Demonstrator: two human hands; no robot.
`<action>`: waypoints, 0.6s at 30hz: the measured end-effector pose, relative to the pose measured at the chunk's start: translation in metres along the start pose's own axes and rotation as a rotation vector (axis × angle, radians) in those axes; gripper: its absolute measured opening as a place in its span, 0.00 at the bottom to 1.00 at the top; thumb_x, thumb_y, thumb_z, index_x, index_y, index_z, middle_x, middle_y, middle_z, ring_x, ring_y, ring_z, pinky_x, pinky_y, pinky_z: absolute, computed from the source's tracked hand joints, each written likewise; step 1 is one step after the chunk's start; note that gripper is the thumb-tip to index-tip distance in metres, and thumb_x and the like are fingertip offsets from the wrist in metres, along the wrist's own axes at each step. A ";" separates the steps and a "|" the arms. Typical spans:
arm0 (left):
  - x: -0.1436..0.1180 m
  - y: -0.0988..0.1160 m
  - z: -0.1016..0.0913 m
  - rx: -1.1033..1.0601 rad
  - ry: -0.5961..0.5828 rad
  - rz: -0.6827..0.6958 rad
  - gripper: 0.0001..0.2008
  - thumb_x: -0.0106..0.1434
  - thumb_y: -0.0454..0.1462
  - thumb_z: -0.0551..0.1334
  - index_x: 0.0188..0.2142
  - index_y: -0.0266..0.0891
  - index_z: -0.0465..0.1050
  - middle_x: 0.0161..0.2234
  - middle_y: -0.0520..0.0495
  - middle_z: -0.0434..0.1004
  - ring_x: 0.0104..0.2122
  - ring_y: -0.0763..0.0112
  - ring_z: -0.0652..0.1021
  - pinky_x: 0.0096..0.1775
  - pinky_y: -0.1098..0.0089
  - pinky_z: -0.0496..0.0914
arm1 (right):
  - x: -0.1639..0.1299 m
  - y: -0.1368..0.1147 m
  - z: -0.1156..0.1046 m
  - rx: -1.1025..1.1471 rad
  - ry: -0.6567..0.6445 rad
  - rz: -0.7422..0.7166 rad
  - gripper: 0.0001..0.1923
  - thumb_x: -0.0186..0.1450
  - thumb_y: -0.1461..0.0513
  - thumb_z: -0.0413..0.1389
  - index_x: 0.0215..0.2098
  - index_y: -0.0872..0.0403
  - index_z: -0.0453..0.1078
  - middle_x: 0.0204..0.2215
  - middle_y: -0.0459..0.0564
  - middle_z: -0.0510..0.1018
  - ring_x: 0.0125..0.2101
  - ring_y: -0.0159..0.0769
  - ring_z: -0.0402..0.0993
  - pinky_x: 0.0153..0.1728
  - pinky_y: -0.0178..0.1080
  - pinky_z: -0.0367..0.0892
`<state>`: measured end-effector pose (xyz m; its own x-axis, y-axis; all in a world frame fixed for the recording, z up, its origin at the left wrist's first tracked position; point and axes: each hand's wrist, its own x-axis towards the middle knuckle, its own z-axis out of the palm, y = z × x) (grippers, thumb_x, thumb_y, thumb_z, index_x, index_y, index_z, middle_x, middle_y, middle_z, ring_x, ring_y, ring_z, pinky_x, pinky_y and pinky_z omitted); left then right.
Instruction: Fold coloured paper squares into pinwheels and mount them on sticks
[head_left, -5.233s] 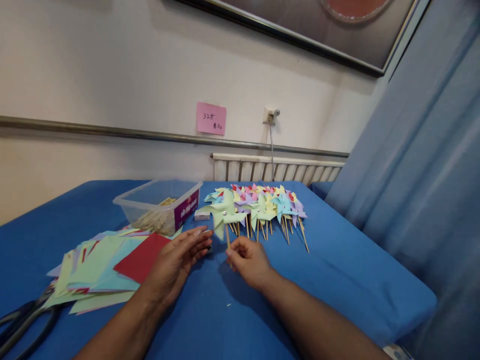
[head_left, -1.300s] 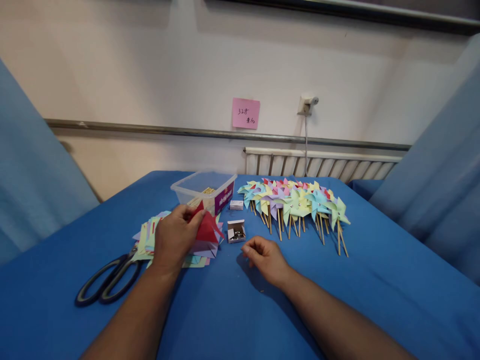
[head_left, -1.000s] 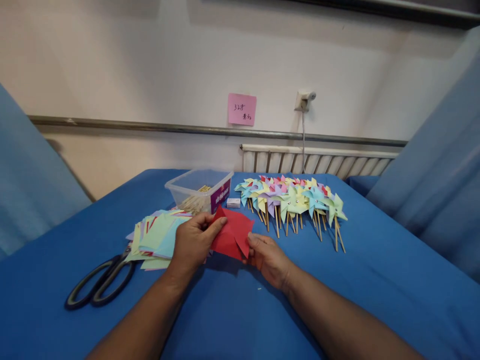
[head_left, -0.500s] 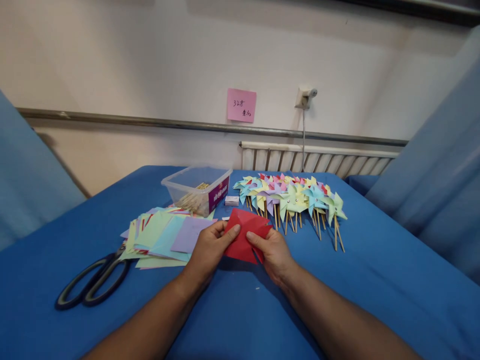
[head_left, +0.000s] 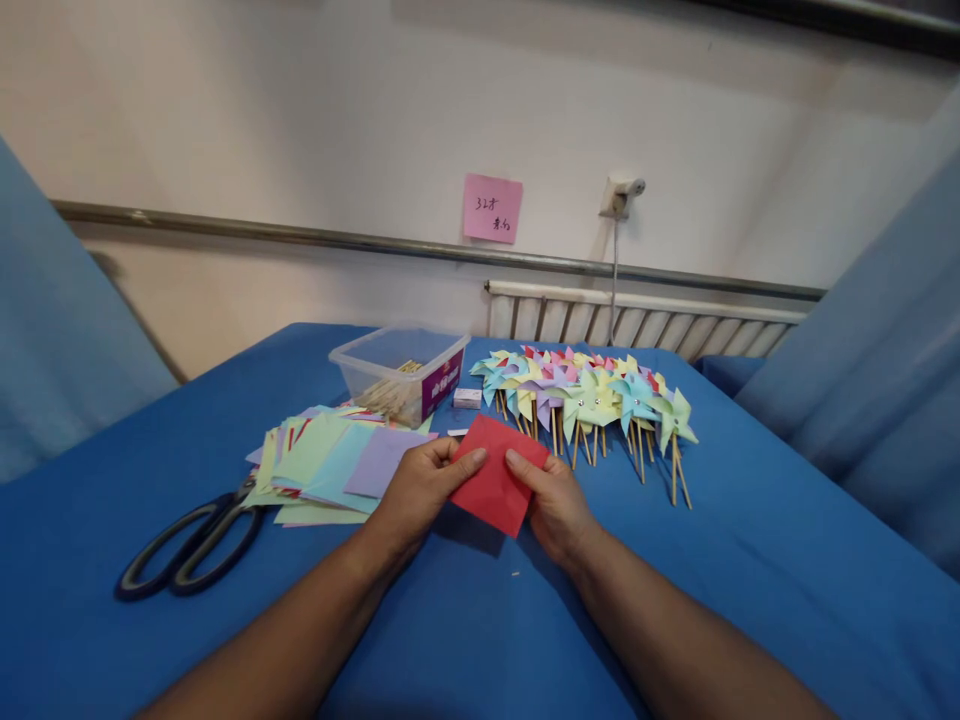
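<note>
Red paper square (head_left: pixel 495 482) sits pinched between my two hands, held just above the blue surface (head_left: pixel 750 560), and I use it as my landmark for everything else. My left hand (head_left: pixel 420 490) grips its left edge, thumb on top and the other fingers curled beneath; my right hand (head_left: pixel 553 500) grips its right edge the same way, thumb pressed on the upper face. Both sets of fingers are closed on the sheet, which tilts slightly with one corner pointing away from me.

Left of the red square, a loose stack of coloured paper sheets (head_left: pixel 330 465) lies fanned on the surface, nearly touching my left hand. Further left of that, black-handled scissors (head_left: pixel 187 545) lie flat. Beyond the square and a little to the left stands a clear plastic tub (head_left: pixel 401 372) with wooden sticks inside. Beyond and to the right, a row of finished paper pinwheels (head_left: pixel 592 400) on sticks lies spread out. A small white box (head_left: pixel 467 397) rests between the tub and the pinwheels. On the wall far behind the square hangs a pink sticky note (head_left: pixel 492 208).
</note>
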<state>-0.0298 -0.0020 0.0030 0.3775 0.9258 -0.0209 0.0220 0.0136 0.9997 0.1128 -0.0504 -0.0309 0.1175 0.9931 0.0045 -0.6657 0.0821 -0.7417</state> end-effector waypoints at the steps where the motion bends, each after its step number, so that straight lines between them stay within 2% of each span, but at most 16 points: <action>1: 0.000 0.001 0.000 0.010 -0.006 -0.004 0.20 0.51 0.48 0.68 0.21 0.37 0.64 0.19 0.55 0.68 0.20 0.77 0.66 0.23 0.75 0.59 | 0.001 -0.001 -0.001 0.008 0.018 0.005 0.16 0.53 0.57 0.67 0.38 0.58 0.77 0.35 0.53 0.83 0.34 0.39 0.79 0.42 0.42 0.72; 5: 0.000 0.001 -0.002 0.045 -0.006 -0.003 0.21 0.52 0.49 0.67 0.20 0.37 0.63 0.18 0.56 0.65 0.19 0.79 0.63 0.22 0.75 0.56 | 0.003 -0.004 -0.004 -0.018 0.058 0.015 0.15 0.52 0.58 0.68 0.34 0.59 0.78 0.32 0.53 0.83 0.30 0.36 0.79 0.37 0.38 0.72; 10: 0.003 -0.003 -0.004 0.046 0.055 0.018 0.21 0.53 0.50 0.66 0.20 0.37 0.64 0.18 0.56 0.64 0.20 0.79 0.62 0.23 0.75 0.55 | 0.002 -0.004 -0.003 -0.107 0.025 -0.014 0.16 0.52 0.57 0.68 0.35 0.59 0.78 0.32 0.52 0.83 0.30 0.35 0.78 0.36 0.37 0.71; 18: 0.003 -0.006 -0.003 -0.176 0.040 -0.015 0.15 0.52 0.44 0.69 0.24 0.36 0.68 0.21 0.53 0.71 0.21 0.78 0.67 0.25 0.76 0.60 | 0.003 0.004 -0.005 -0.111 0.064 -0.027 0.15 0.51 0.58 0.68 0.34 0.58 0.77 0.30 0.50 0.83 0.29 0.34 0.77 0.36 0.37 0.70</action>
<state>-0.0312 0.0021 -0.0032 0.3413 0.9392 -0.0390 -0.1363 0.0905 0.9865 0.1138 -0.0479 -0.0372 0.1841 0.9828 -0.0147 -0.5764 0.0959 -0.8115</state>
